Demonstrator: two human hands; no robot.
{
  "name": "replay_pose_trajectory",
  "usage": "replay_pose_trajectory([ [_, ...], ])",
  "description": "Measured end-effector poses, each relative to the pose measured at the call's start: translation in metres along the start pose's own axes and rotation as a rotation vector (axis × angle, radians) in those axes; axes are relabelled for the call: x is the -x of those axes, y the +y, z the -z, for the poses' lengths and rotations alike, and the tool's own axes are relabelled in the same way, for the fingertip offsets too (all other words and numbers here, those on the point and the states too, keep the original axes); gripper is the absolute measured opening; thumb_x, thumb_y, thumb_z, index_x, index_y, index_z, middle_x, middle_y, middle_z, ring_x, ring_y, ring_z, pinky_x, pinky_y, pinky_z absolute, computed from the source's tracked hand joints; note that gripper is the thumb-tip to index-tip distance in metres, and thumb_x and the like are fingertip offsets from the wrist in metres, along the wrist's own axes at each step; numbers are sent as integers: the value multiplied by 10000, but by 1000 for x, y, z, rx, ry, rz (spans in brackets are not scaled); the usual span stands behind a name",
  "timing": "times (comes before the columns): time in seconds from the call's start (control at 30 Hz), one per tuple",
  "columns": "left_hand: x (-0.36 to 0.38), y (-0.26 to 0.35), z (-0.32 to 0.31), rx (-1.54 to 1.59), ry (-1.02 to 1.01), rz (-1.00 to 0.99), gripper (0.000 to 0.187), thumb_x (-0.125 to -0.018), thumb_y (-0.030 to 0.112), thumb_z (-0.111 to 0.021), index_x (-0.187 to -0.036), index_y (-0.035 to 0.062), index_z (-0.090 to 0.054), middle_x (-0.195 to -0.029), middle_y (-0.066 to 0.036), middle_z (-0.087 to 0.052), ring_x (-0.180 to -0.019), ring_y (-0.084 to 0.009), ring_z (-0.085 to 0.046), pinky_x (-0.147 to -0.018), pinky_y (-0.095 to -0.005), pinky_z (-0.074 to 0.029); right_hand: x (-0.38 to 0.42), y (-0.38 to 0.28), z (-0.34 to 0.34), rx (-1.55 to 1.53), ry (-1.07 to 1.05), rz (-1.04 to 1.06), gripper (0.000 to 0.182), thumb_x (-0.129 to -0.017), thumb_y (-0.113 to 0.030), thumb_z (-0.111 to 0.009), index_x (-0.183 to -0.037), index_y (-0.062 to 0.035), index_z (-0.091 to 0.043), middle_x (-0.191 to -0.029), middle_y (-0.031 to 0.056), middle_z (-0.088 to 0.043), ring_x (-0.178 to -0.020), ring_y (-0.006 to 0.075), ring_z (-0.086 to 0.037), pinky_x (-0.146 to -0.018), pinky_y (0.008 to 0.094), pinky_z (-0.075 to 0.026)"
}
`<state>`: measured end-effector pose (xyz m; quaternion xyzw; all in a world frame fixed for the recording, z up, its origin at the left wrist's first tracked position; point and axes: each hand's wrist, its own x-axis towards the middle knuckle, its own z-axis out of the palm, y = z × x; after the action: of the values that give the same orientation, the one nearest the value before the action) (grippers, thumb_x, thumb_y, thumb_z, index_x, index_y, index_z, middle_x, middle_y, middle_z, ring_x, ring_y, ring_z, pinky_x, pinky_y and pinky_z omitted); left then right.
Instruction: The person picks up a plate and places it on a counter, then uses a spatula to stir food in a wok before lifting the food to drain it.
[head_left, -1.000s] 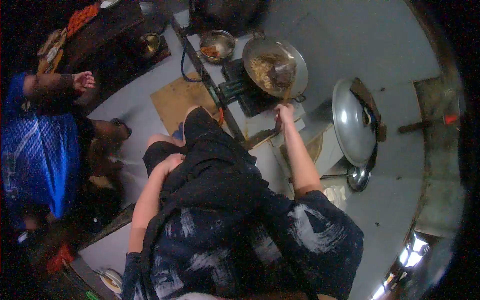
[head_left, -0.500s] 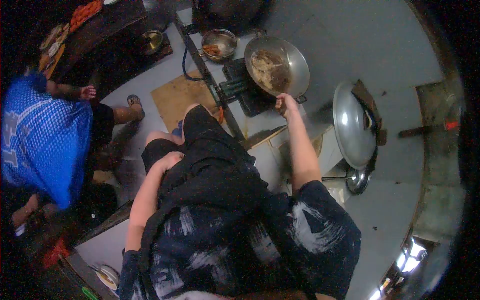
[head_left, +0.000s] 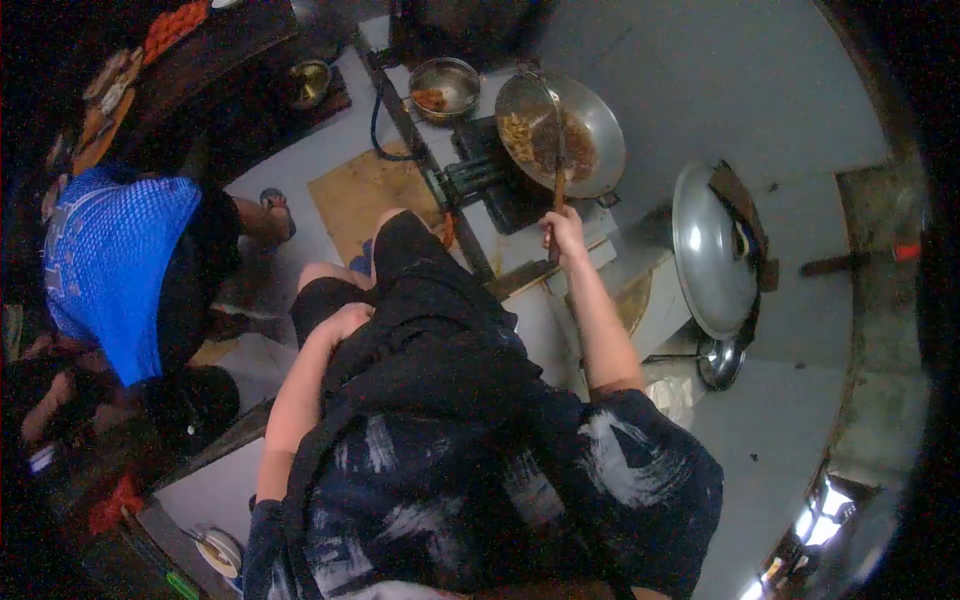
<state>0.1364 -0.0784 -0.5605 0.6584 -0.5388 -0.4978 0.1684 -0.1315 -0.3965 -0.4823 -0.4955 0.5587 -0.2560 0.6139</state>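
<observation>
A: What is the right hand doing?
B: It is clamped on the lower end of a wooden spatula handle. The handle runs up and away from the hand into the wok, and its far end lies among the food there.
A: Where is the wok from the hand?
B: Just beyond it, on a dark burner that stands on the desk.
A: And the left hand?
B: It rests on the person's own hip, against the dark clothing; whether its fingers are curled or flat cannot be told.
A: What else is near?
B: A small metal bowl beyond the wok to the hand's left, a big metal lid to its right, and another person in a blue shirt well off to the left.
</observation>
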Motion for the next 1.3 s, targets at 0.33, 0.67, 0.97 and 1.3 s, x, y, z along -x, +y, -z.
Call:
replay_pose_trajectory([
  [0.33, -9, -20, -1, -32, -45, -66, 366, -729, 332, -490, -858, 4, -590, -901, -228, -573, -882, -381, -535, -740, -425, -427, -61, 19, 24, 20, 254, 69, 72, -682, -36, -521, -717, -40, -459, -542, 33, -424, -421, 133, -415, -351, 289, -322],
  [0.67, -10, -31, -6, -125, -91, -4, 379, -730, 329, -487, -873, -9, -580, -920, -232, -566, -907, -386, -520, -748, -430, -418, -77, -5, 55, -688, -75, -254, 130, -725, -66, -468, -615, -73, -399, -509, 8, -383, -450, 145, -423, -424, 271, -353],
  [0.97, 3, -5, 1, -23, 45, 53, 419, -689, 365, -551, -838, -25, -592, -854, -234, -587, -852, -394, -545, -711, -423, -427, -99, 6, 12, -1281, -484, -551, 296, -758, -49, -465, -991, 127, -412, -623, 35, -444, -507, 136, -469, -493, 253, -431],
  [1.3, -6, -58, -20, 36, 83, -158, 363, -704, 336, -544, -852, 4, -551, -862, -243, -554, -883, -418, -507, -744, -435, -405, -120, -6, -25, -756, -110, -371, 125, -860, -109, -444, -793, -6, -419, -689, 102, -479, -550, 199, -510, -503, 318, -464],
])
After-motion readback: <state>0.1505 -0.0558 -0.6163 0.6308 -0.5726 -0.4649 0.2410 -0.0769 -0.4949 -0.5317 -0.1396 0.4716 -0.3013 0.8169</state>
